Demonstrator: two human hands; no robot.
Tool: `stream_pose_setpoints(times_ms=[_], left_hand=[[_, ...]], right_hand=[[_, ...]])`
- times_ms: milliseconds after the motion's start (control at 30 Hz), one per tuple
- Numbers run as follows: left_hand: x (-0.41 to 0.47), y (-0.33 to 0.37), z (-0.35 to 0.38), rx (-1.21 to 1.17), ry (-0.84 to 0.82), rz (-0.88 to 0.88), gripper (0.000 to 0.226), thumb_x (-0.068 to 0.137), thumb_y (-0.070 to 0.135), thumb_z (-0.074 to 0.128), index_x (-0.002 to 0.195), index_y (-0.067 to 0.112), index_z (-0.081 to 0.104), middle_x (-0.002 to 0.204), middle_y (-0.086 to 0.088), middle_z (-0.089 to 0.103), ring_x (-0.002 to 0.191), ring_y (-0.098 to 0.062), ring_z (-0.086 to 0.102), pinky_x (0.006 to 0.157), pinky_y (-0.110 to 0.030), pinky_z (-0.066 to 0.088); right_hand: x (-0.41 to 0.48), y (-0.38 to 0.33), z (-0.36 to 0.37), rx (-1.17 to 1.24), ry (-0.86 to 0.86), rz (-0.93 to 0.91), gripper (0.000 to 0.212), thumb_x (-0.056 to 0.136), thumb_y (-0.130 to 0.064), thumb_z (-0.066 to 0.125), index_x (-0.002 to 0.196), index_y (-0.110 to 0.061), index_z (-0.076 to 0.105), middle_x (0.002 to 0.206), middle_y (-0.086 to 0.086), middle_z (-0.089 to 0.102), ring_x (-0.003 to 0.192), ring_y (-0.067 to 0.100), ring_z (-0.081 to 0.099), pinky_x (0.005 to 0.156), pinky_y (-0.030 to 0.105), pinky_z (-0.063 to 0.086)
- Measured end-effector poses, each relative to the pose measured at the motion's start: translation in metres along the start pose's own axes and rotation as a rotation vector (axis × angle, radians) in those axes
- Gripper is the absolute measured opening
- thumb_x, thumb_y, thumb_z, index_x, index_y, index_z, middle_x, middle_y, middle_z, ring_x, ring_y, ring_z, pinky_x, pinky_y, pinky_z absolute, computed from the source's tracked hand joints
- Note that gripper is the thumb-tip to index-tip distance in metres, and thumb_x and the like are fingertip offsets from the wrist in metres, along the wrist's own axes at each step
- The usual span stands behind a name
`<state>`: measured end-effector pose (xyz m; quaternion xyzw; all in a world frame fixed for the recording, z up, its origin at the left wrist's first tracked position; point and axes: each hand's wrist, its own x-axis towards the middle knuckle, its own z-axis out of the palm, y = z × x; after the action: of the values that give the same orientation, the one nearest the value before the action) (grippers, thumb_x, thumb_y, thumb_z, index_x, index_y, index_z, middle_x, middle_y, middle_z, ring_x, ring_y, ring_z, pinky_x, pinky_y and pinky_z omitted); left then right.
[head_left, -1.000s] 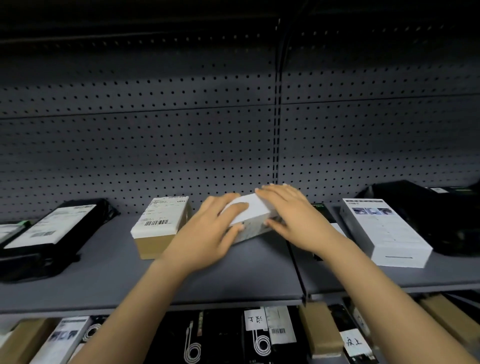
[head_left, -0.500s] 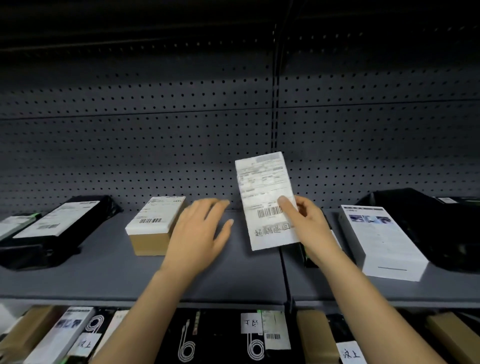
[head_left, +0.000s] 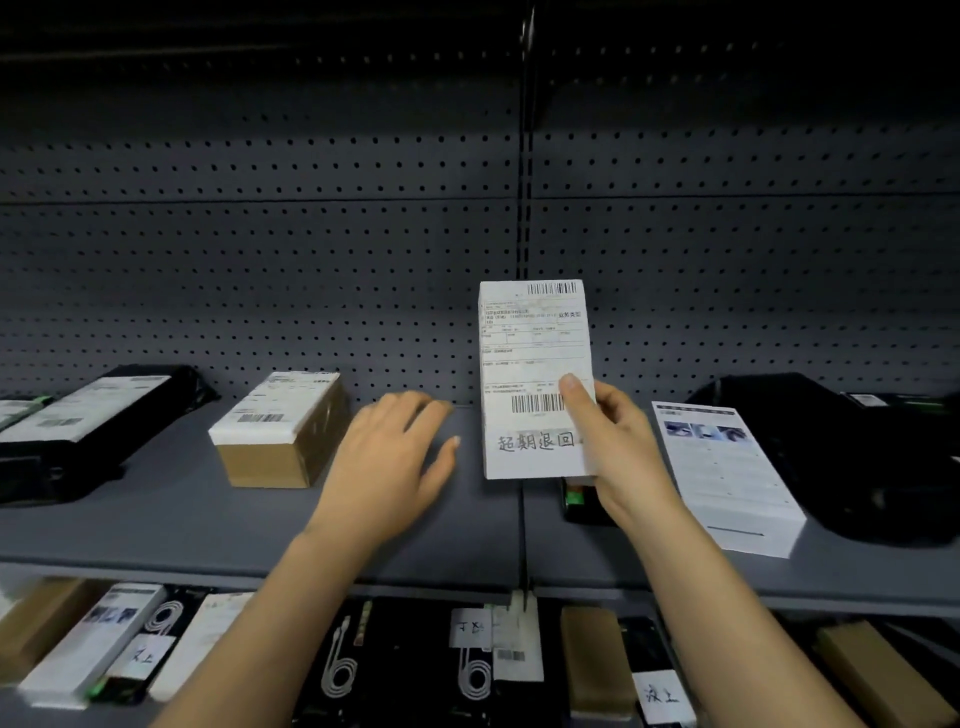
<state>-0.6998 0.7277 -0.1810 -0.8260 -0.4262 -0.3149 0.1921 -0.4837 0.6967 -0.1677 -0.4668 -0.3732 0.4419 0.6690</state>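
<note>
**Item 1, labelled white box** (head_left: 537, 379): held upright above the shelf (head_left: 156, 525), just right of the shelf's centre post. The label faces the camera, with 1 barcode at the top, 1 lower down, and handwritten characters near the bottom edge.

**Right hand** (head_left: 621, 452): at 4 o'clock of the box. It grips the box's lower right side, thumb (head_left: 571, 400) pressed on the front face beside the lower barcode, the other fingers hidden behind.

**Left hand** (head_left: 389, 462): at 8 o'clock of the box and apart from it. Palm down over the shelf, fingers straight and loosely spread, holding nothing. Whether it touches the shelf cannot be told.

**Other stock, same shelf:**
- Brown carton (head_left: 283, 434) with a white label on top, at 9 o'clock of the left hand.
- Black parcel (head_left: 93, 431) with a white label, further toward 9 o'clock.
- Small black item (head_left: 576, 501) with a green mark, lying directly at 6 o'clock of the held box.
- White printed box (head_left: 727, 473), lying flat at 3 o'clock of the right hand.
- Black bag (head_left: 852, 457) beyond it.

**Backing:** grey pegboard (head_left: 260, 260).
</note>
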Motion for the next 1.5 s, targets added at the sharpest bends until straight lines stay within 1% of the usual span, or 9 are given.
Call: stream_pose_setpoints(times_ms=[300,400,600,767,900,1067,1167,1300,1500], left_hand=[[0.025,0.030,0.002,-0.196,0.032,0.167,0.033,0.093,0.034,0.049,0.114,0.013,0.064,0.104,-0.002,0.062,0.094,-0.024,0.057,0.079,-0.037,0.045],[0.028,0.042,0.011,-0.293,0.030,0.274,0.031,0.092,0.033,0.053,0.115,0.014,0.063,0.104,-0.001,0.061,0.094,-0.022,0.056,0.079,-0.036,0.045],[0.019,0.075,0.019,-0.503,-0.044,0.512,0.035,0.093,0.036,0.044,0.114,0.016,0.063,0.106,0.000,0.062,0.099,-0.022,0.056,0.082,-0.035,0.044],[-0.013,0.111,0.019,-0.666,-0.092,0.714,0.035,0.092,0.037,0.045,0.114,0.016,0.063,0.105,0.001,0.062,0.099,-0.020,0.055,0.082,-0.035,0.045],[-0.050,0.153,0.011,-0.801,-0.173,0.865,0.035,0.091,0.036,0.045,0.113,0.016,0.063,0.105,0.001,0.061,0.100,-0.022,0.056,0.083,-0.037,0.046],[-0.094,0.210,-0.017,-0.949,-0.156,1.025,0.034,0.089,0.035,0.045,0.108,0.015,0.064,0.098,0.000,0.061,0.093,-0.022,0.056,0.079,-0.033,0.041],[-0.113,0.244,-0.036,-1.005,-0.147,1.097,0.034,0.089,0.035,0.045,0.108,0.015,0.064,0.097,0.001,0.061,0.093,-0.022,0.057,0.081,-0.031,0.039],[-0.140,0.301,-0.066,-1.065,-0.156,1.180,0.032,0.089,0.035,0.047,0.107,0.014,0.063,0.097,0.001,0.060,0.092,-0.023,0.057,0.080,-0.036,0.046],[-0.184,0.392,-0.108,-1.078,-0.153,1.231,0.032,0.088,0.035,0.046,0.105,0.014,0.064,0.096,0.001,0.061,0.090,-0.023,0.057,0.078,-0.036,0.046]], right_hand=[[-0.037,-0.020,-0.031,0.004,0.230,-0.134,0.033,0.090,-0.030,0.067,0.117,-0.011,0.060,0.106,0.005,0.074,0.098,0.022,0.071,0.088,0.043,0.057],[-0.062,-0.020,-0.043,-0.073,0.368,-0.193,0.029,0.092,-0.031,0.065,0.114,-0.012,0.062,0.104,0.004,0.075,0.097,0.022,0.071,0.087,0.043,0.057],[-0.139,-0.012,-0.059,-0.117,0.669,-0.216,0.036,0.090,-0.037,0.067,0.117,-0.014,0.063,0.108,0.003,0.074,0.098,0.023,0.071,0.089,0.048,0.056],[-0.221,0.010,-0.058,-0.172,0.948,-0.238,0.029,0.090,-0.035,0.067,0.111,-0.015,0.066,0.102,0.002,0.075,0.092,0.020,0.072,0.081,0.039,0.057],[-0.293,0.024,-0.061,-0.199,1.149,-0.221,0.028,0.092,-0.031,0.065,0.108,-0.008,0.069,0.100,0.007,0.075,0.093,0.026,0.072,0.083,0.041,0.056],[-0.377,0.029,-0.069,-0.138,1.381,-0.232,0.034,0.091,-0.032,0.067,0.112,-0.005,0.066,0.102,0.006,0.075,0.097,0.025,0.071,0.089,0.043,0.056],[-0.417,0.026,-0.076,-0.147,1.469,-0.243,0.034,0.089,-0.033,0.068,0.112,-0.008,0.066,0.101,0.004,0.075,0.096,0.023,0.072,0.091,0.044,0.056],[-0.477,0.018,-0.097,-0.150,1.577,-0.273,0.032,0.088,-0.033,0.069,0.109,-0.009,0.066,0.099,0.004,0.076,0.094,0.023,0.072,0.088,0.043,0.057],[-0.559,0.003,-0.155,-0.141,1.639,-0.296,0.034,0.087,-0.034,0.070,0.110,-0.008,0.066,0.099,0.004,0.076,0.095,0.022,0.072,0.087,0.039,0.057]])
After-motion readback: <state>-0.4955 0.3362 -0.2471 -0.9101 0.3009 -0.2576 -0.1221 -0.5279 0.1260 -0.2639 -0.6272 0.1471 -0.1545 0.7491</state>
